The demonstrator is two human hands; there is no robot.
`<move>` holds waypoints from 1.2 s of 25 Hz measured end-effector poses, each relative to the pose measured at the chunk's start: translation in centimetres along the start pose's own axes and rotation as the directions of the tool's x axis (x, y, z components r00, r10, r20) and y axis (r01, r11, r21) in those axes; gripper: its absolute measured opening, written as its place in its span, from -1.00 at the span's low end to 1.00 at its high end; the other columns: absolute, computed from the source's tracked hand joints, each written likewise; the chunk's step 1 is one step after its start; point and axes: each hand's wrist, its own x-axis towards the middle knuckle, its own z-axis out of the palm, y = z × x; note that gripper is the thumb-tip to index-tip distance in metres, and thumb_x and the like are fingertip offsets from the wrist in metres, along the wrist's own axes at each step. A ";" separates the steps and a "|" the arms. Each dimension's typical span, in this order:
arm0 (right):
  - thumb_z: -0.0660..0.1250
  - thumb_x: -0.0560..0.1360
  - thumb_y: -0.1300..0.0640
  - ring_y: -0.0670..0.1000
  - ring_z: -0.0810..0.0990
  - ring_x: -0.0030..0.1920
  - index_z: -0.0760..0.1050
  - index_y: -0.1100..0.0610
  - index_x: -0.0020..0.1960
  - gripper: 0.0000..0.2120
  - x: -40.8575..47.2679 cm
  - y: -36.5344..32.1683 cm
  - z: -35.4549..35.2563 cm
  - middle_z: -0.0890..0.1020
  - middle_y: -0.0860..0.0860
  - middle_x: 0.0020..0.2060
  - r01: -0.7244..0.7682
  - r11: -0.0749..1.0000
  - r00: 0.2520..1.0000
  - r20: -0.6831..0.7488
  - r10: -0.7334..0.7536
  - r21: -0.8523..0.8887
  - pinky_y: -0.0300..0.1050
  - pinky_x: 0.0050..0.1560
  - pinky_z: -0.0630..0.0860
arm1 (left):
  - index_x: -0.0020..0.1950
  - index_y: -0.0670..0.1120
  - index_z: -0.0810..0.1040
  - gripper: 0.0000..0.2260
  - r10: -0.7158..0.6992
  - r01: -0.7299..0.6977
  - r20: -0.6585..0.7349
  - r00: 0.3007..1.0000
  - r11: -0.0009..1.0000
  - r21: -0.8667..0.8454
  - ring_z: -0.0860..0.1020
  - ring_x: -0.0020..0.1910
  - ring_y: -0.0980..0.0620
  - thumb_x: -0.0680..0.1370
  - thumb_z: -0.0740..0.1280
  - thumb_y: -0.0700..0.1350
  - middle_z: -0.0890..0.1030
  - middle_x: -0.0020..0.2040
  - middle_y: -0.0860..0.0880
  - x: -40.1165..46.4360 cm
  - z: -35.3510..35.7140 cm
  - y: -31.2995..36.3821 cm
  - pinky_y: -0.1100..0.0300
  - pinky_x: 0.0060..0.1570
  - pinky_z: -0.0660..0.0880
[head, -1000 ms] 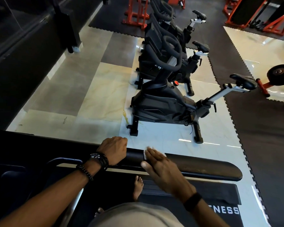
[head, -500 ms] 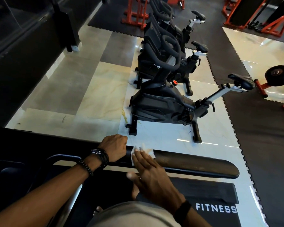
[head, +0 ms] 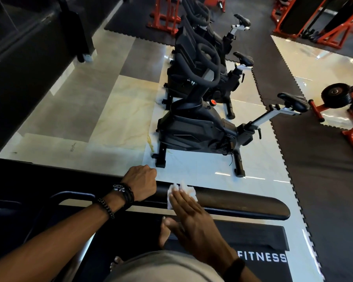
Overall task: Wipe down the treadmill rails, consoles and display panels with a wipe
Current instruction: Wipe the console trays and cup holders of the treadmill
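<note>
A long black treadmill rail (head: 243, 206) runs across the lower part of the view and ends rounded at the right. My left hand (head: 143, 181) grips the rail with its fingers curled over the far side. Just right of it, my right hand (head: 190, 218) lies flat with straight fingers and presses a crumpled white wipe (head: 181, 192) onto the top of the rail. The wipe shows past my fingertips. My bare foot (head: 164, 233) stands on the treadmill deck below the rail.
The treadmill's rear cover reads FITNESS (head: 261, 257). Black exercise bikes (head: 202, 127) stand in a row on the shiny tiled floor beyond the rail. Black rubber mats (head: 324, 159) lie to the right, with orange weight frames (head: 334, 21) further back.
My right hand has slid the wipe leftward along the rail, close to my left hand, and more of the wipe now shows. My left hand has kept its grip.
</note>
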 end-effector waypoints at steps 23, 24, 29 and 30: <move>-0.10 0.53 -0.51 -0.18 0.52 -0.32 0.59 -0.20 0.18 -0.36 3.8 4.7 -6.2 0.55 -0.17 -0.38 -0.322 0.832 0.937 0.277 0.212 0.452 -0.25 -0.17 0.41 | 0.00 -0.11 0.54 -0.81 -0.013 0.006 -0.048 0.999 0.989 -0.145 0.58 -0.04 -0.10 0.60 0.14 -0.12 0.64 -0.01 -0.09 0.0 1.1 -0.5 0.03 -0.03 0.44; -0.15 0.45 -0.59 -0.11 0.63 -0.11 0.62 -0.12 0.19 -0.20 4.3 5.4 -6.1 0.68 -0.14 -0.16 -0.374 0.847 0.914 0.305 0.268 0.378 -0.18 0.03 0.49 | -0.01 -0.11 0.54 -0.80 -0.019 0.011 -0.048 0.999 0.987 -0.160 0.58 -0.04 -0.10 0.60 0.14 -0.12 0.64 -0.01 -0.09 0.0 1.0 -0.4 0.02 -0.02 0.46; -0.25 0.29 -0.69 0.09 0.58 0.17 0.61 0.09 0.20 0.09 10.4 3.6 -4.0 0.65 0.09 0.17 -0.471 0.855 0.806 0.500 0.317 0.217 0.08 0.34 0.40 | -0.01 -0.10 0.54 -0.80 -0.028 0.028 0.002 1.000 0.984 -0.173 0.57 0.00 -0.13 0.59 0.13 -0.11 0.64 0.02 -0.10 0.2 1.1 -0.6 -0.02 0.03 0.46; -0.23 0.33 -0.66 0.05 0.56 0.23 0.61 0.06 0.26 0.05 10.0 3.7 -4.6 0.63 0.06 0.23 -0.448 0.855 0.822 0.497 0.279 0.262 0.02 0.39 0.36 | 0.00 -0.10 0.55 -0.80 -0.035 0.035 0.006 0.999 0.984 -0.175 0.57 0.01 -0.14 0.59 0.14 -0.11 0.64 0.03 -0.10 0.2 0.9 -0.6 -0.02 0.03 0.46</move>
